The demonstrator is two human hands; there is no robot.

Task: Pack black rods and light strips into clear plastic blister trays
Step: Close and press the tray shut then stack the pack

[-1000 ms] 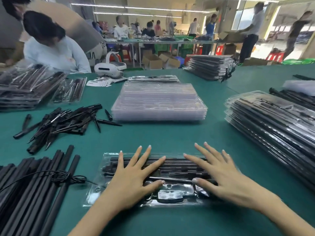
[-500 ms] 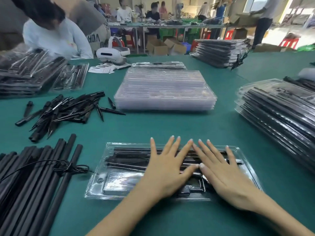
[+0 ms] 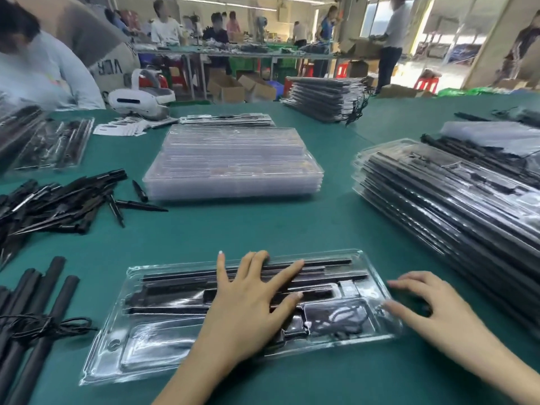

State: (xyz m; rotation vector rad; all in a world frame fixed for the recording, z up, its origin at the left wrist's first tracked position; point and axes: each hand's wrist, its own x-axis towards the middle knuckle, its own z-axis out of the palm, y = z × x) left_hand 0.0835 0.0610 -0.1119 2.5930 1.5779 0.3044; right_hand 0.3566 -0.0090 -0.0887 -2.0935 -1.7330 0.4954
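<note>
clear blister tray filled with black rods

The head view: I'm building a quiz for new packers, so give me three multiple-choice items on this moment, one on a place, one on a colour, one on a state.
1. Where is the stack of empty clear trays?
A. beyond the filled tray, mid-table
B. under the left hand
C. on the floor

2. What colour is the table cover?
A. red
B. green
C. white

3. How does the left hand lie?
A. fist closed on a rod
B. lifted clear of the table
C. flat, fingers spread, on the filled tray

Answers: 1 A, the stack sits farther up the table, behind the tray being packed. 2 B, green shows all around the trays. 3 C, straight fingers lie across the tray's black rods, while the right hand is at its right end.
</note>
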